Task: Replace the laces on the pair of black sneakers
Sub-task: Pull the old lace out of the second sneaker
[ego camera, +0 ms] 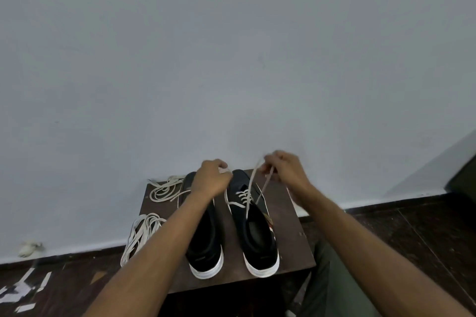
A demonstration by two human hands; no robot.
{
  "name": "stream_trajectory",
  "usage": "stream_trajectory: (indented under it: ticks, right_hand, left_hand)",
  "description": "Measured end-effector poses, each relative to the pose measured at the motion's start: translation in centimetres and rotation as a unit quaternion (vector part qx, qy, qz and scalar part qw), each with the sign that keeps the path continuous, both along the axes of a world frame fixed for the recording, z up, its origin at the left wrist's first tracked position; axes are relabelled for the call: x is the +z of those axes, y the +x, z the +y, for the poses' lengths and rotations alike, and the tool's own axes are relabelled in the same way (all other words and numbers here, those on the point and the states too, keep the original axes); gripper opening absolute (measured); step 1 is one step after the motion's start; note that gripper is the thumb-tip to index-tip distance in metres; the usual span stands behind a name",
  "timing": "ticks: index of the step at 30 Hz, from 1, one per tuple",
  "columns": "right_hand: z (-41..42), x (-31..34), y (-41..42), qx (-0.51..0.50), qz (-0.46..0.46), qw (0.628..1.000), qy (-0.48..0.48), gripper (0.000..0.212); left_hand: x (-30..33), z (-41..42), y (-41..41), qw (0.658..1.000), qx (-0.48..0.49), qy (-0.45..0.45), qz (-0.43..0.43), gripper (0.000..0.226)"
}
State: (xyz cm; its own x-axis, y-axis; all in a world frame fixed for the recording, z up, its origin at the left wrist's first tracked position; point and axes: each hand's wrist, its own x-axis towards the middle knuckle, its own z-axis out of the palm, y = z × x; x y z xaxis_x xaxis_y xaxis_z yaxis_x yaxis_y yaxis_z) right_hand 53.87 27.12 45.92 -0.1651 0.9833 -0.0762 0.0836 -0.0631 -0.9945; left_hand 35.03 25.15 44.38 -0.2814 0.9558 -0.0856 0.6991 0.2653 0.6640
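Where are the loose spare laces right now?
In the head view, two loose lace bundles lie along the stool's left side, beside the left sneaker.

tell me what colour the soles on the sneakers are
White, under black uppers: see the heels of the left sneaker and the right sneaker, clearest in the head view.

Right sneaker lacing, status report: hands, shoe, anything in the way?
Left hand and right hand each pinch an end of the white lace, pulled up taut. Right sneaker partly laced. Loose laces lie aside; nothing blocking.
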Motion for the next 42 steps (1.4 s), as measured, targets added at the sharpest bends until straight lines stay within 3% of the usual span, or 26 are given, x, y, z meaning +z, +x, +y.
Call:
stream_trajectory:
  ticks: [3,5,11,14,17,21,25,27,29,31,32,33,35,37,39,42]
  right_hand:
    - [2.2,4.3,1.3,-0.035,0.052,0.998,0.015,0.021]
    - [3.6,5.7,1.8,-0.048,0.029,0.998,0.030,0.023]
    - [4.2,-0.5,0.7,0.043,-0.228,0.973,-0.005,0.022]
    - [2.0,-4.7,0.4,0.091,-0.294,0.952,-0.010,0.020]
    - [-0.4,-7.1,0.5,0.085,-0.339,0.937,0.009,0.043]
    - [-3.5,-8.3,1.2,0.062,-0.357,0.927,0.100,0.029]
    - [-5.3,-9.3,1.4,0.100,-0.443,0.880,0.139,0.029]
    - [-5.4,-9.9,1.2,0.064,-0.427,0.894,0.120,0.026]
    - [-5.6,-10.4,0.7,0.032,-0.406,0.907,0.103,0.026]
    - [-5.7,-10.7,0.5,0.004,-0.390,0.916,0.091,0.021]
    - [-5.8,-10.7,0.4,-0.006,-0.386,0.919,0.082,0.018]
    - [-5.8,-10.7,0.4,-0.012,-0.384,0.920,0.074,0.016]
    - [-5.9,-11.0,0.4,-0.014,-0.388,0.919,0.075,0.015]
    - [-5.8,-11.2,0.3,-0.011,-0.395,0.915,0.083,0.016]
    - [-5.7,-11.3,0.3,-0.005,-0.401,0.912,0.086,0.017]
    - [-5.6,-11.3,0.4,-0.002,-0.405,0.910,0.084,0.019]
  left_hand:
    - [-2.1,-0.9,1.4,0.997,-0.068,-0.032,0.016,0.023]
    - [-3.1,-1.3,2.3,0.991,-0.110,-0.066,0.024,0.019]
    - [-4.4,-2.1,4.4,0.975,-0.150,-0.042,0.160,0.020]
    - [-4.6,-2.4,4.7,0.962,-0.171,-0.035,0.210,0.024]
    - [-5.1,-2.6,4.9,0.960,-0.163,-0.022,0.228,0.022]
    - [-5.9,-3.0,5.5,0.968,-0.103,0.007,0.228,0.019]
    - [-5.8,-3.0,6.0,0.969,-0.073,0.022,0.237,0.017]
    - [-5.8,-2.9,5.7,0.982,-0.041,0.025,0.185,0.016]
    - [-5.9,-2.8,5.2,0.998,0.045,0.008,0.052,0.014]
    - [-5.8,-2.6,4.4,0.972,0.152,-0.011,-0.181,0.016]
    - [-5.9,-2.6,4.0,0.946,0.187,-0.018,-0.265,0.017]
    - [-6.1,-2.6,3.6,0.937,0.192,-0.024,-0.290,0.017]
    - [-6.6,-2.4,2.8,0.982,0.107,-0.021,-0.155,0.014]
    - [-6.7,-2.2,2.1,1.000,-0.019,0.001,0.010,0.013]
    - [-6.1,-1.8,1.9,0.978,-0.155,0.040,0.134,0.031]
    - [-4.9,-1.2,2.0,0.884,-0.298,0.069,0.354,0.030]
